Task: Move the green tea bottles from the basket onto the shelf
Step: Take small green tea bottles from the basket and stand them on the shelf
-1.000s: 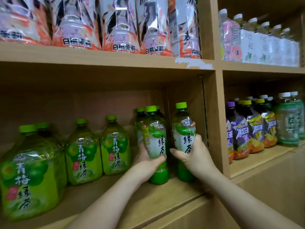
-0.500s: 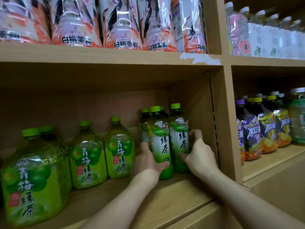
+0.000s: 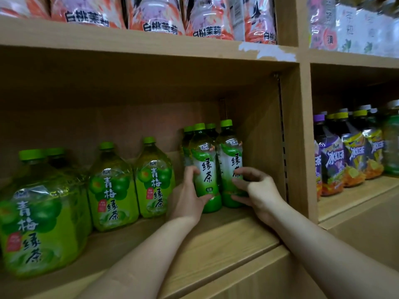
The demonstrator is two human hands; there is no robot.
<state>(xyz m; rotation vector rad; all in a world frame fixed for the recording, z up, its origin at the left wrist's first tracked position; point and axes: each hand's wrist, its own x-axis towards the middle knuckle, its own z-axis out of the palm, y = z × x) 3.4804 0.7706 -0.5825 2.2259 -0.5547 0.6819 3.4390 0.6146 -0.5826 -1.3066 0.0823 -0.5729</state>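
Standing upright on the shelf [image 3: 226,238] by its right wall, two green tea bottles [image 3: 205,169] sit under your hands: left hand [image 3: 190,199] fingers wrapped around one, right hand [image 3: 257,188] fingers curled loosely, touching the other.

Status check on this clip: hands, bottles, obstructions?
Left hand gripping front-left bottle. Right hand loosely cupping front-right bottle, fingers curled. Both upright on shelf. Nothing blocking.

We see three squat plum tea jugs [image 3: 112,190] standing left. Above sit peach jasmine packs [image 3: 157,16]. Right, we see purple-capped iced tea bottles [image 3: 330,162].
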